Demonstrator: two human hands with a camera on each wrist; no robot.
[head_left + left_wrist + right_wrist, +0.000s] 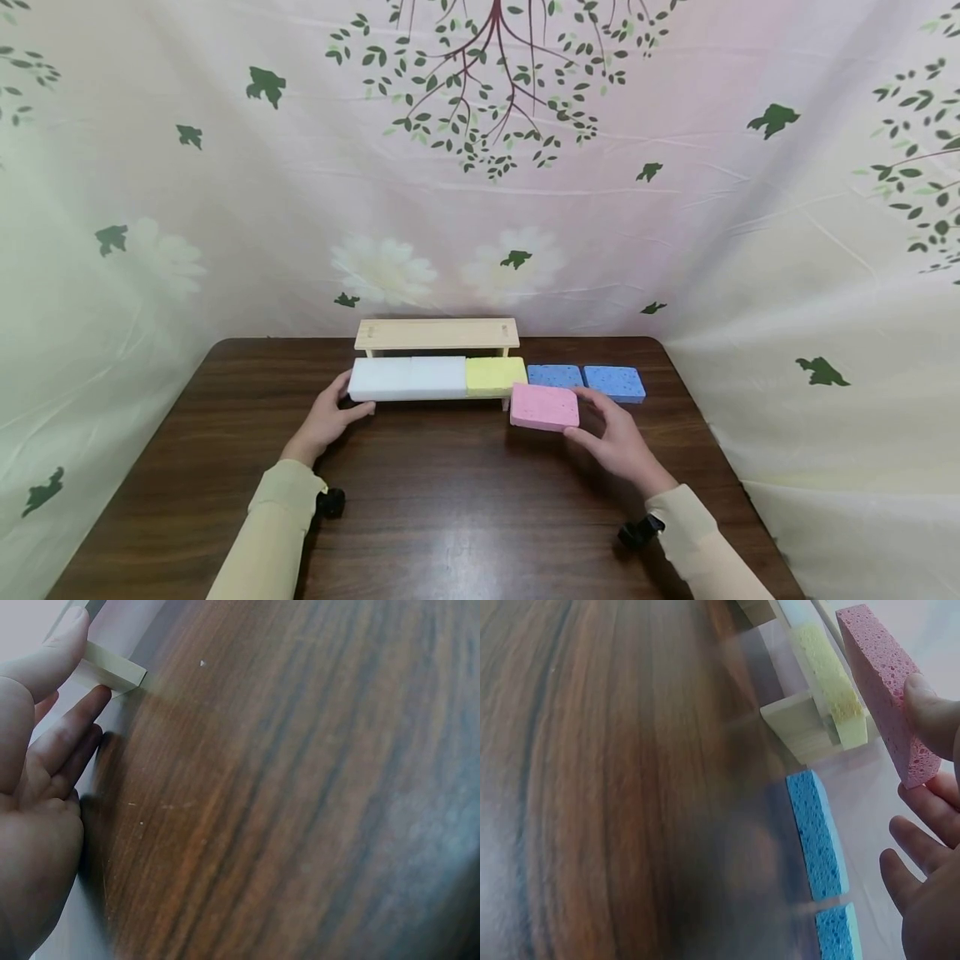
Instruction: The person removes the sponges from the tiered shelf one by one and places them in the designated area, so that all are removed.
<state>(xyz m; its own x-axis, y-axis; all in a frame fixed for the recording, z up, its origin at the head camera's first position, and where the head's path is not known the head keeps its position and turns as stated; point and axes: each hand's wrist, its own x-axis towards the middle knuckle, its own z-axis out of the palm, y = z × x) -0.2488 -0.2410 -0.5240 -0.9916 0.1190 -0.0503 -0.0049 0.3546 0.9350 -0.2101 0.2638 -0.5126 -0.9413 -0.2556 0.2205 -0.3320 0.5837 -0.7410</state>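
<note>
My right hand (618, 437) pinches a pink sponge (544, 407) at its right end, thumb in front and fingers behind. The pink sponge is held in the air, in front of the yellow sponge's right end. Two white sponges (408, 378) and a yellow sponge (497, 377) lie in a row on the lower step of a small wooden rack (437, 334). My left hand (326, 421) touches the left end of the white row, its fingers fairly straight and the thumb along the front. The index finger is mostly hidden in the left wrist view.
Two blue sponges (613, 383) lie side by side on the dark wooden table (442, 500), right of the rack. A patterned cloth (450, 208) hangs behind the table and along both sides.
</note>
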